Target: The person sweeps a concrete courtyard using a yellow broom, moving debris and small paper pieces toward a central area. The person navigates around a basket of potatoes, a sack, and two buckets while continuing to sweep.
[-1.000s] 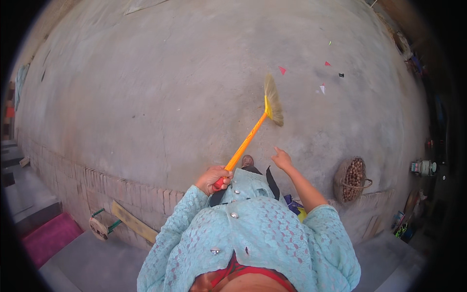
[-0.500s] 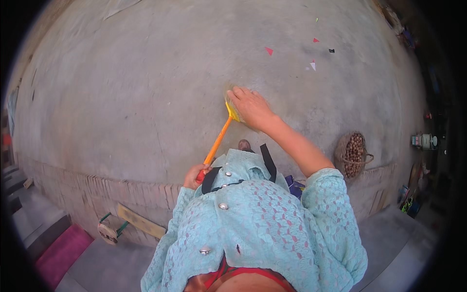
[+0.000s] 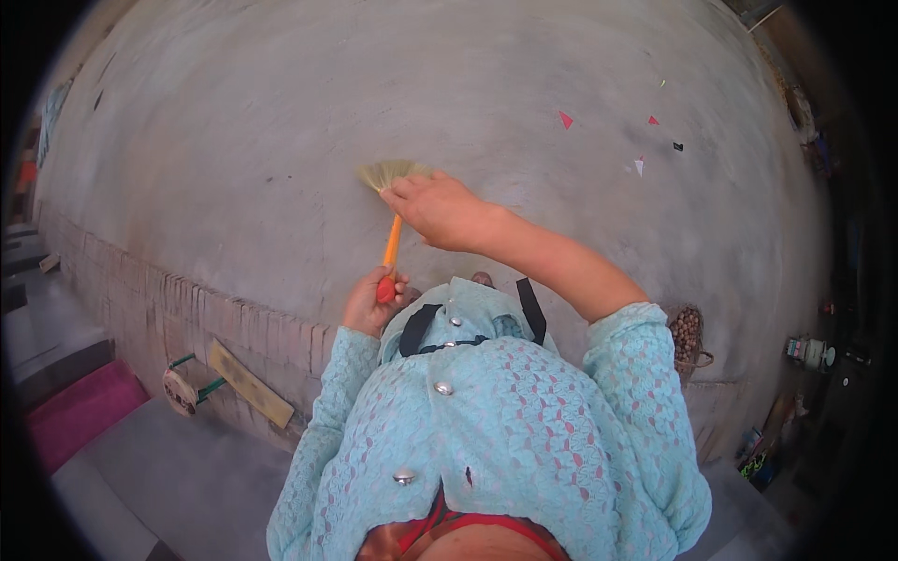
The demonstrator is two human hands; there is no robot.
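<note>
Orange broom handle (image 3: 392,245) gripped in both hands' fingers, upper part seemingly hidden under right hand (image 3: 441,209).

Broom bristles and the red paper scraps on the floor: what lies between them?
Head view: only bare concrete floor between the bristles and the red scraps.

A single head-worn fisheye camera looks steeply down the person's front, so the light blue lace cardigan (image 3: 486,439) fills the lower middle, very near the lens. Beyond the cardigan the view faces a broad concrete floor (image 3: 374,103), which curves away toward the dark round rim. The floor's brick edge (image 3: 187,309) bends past the cardigan's left side, with lower ground below it. Both forearms enter from the cardigan and stay close to the camera. No second view shares the scene.
</note>
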